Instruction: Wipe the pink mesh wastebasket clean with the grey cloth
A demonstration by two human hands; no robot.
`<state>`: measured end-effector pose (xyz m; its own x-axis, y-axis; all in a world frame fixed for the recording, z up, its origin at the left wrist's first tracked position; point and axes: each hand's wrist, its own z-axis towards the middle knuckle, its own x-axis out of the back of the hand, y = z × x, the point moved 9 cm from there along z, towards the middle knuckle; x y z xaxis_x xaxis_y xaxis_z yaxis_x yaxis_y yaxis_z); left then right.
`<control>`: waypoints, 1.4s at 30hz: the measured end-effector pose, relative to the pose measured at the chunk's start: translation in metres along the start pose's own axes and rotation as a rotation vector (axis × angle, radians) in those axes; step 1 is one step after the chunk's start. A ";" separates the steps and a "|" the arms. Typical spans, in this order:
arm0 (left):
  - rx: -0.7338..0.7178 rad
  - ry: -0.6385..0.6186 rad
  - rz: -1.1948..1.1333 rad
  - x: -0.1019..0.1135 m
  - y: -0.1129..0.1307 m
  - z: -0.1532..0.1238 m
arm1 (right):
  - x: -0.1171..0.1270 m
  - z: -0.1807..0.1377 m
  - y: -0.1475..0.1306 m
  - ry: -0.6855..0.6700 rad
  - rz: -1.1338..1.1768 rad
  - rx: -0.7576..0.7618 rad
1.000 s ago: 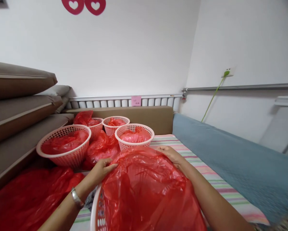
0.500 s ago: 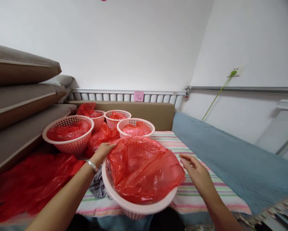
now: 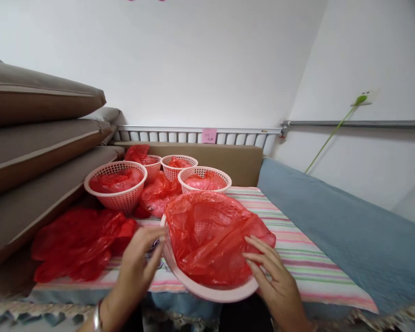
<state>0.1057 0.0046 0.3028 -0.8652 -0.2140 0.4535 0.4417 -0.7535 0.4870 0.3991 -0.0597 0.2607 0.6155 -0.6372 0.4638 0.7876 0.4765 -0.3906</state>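
A pink plastic basket [image 3: 224, 293] lined with a red plastic bag [image 3: 210, 235] rests on the striped sheet near the bed's front edge. My left hand [image 3: 138, 263] is beside the basket's left rim, fingers spread, slightly blurred, holding nothing. My right hand [image 3: 273, 276] lies with stretched fingers on the bag and the rim at the basket's right front. A silver bracelet [image 3: 96, 318] is on my left wrist.
Several smaller pink baskets [image 3: 115, 189] with red bags stand behind. Loose red bags [image 3: 79, 242] lie at left. Stacked brown cushions [image 3: 30, 152] fill the left side. A blue blanket [image 3: 349, 235] covers the right. A metal rail [image 3: 193, 133] runs along the wall.
The basket came down from near my face onto the sheet. My left hand left the far rim and came back to the near left side. My right hand moved onto the bag.
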 end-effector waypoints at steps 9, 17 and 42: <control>-0.262 -0.351 0.193 -0.089 0.090 -0.023 | -0.003 0.009 0.022 0.163 0.362 -0.282; -0.185 -0.557 0.407 -0.113 0.065 0.029 | -0.001 0.021 0.004 0.079 0.257 -0.132; -0.322 -0.189 0.249 -0.098 0.079 -0.010 | -0.004 0.017 -0.018 0.221 0.121 0.041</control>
<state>0.2232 -0.0400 0.2899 -0.6703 -0.3182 0.6704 0.5083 -0.8551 0.1023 0.3834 -0.0556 0.2790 0.6878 -0.6888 0.2289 0.7119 0.5788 -0.3977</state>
